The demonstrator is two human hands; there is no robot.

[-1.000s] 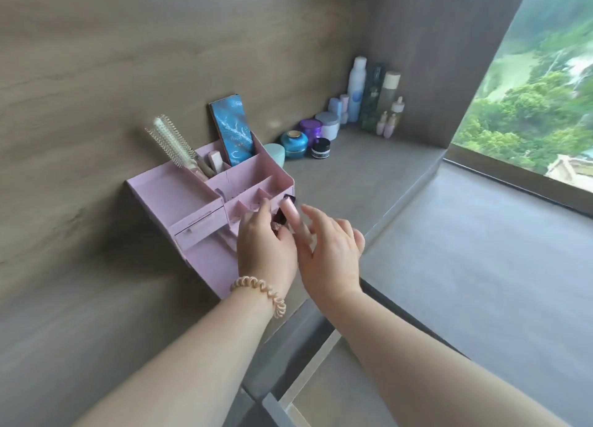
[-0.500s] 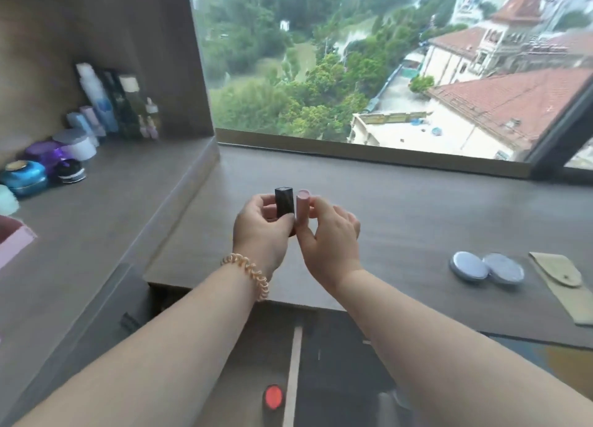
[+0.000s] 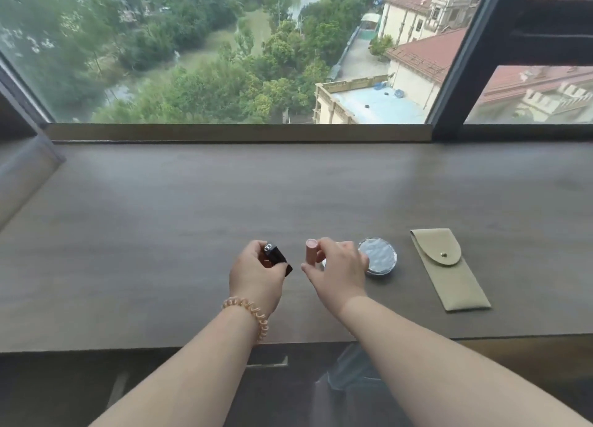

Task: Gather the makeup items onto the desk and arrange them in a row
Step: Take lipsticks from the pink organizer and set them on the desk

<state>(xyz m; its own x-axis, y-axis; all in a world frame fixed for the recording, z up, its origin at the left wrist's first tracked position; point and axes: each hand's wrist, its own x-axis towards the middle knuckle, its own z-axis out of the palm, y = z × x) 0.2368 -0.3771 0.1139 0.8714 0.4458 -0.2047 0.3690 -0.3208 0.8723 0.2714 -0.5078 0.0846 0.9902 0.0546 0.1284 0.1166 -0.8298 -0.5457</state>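
Observation:
My left hand (image 3: 255,274) grips a black square lipstick tube (image 3: 276,257), tilted, just above the dark wooden desk (image 3: 160,234). My right hand (image 3: 340,269) pinches a pink round lipstick tube (image 3: 311,254) that stands upright on or just over the desk. Right behind my right hand lies a round silver-blue compact (image 3: 378,256); a second one is mostly hidden under my fingers. A beige flap pouch (image 3: 447,268) lies flat to the right of the compact.
A raised window sill (image 3: 237,133) runs along the desk's far edge below a large window. A higher shelf edge (image 3: 22,176) rises at the far left. The desk's front edge (image 3: 128,349) is near my forearms, with a drawer handle below it.
My view has swung right from the pink organiser and shelf to the desk. Both hands carried the two lipsticks over, moved apart and came down near the compacts.

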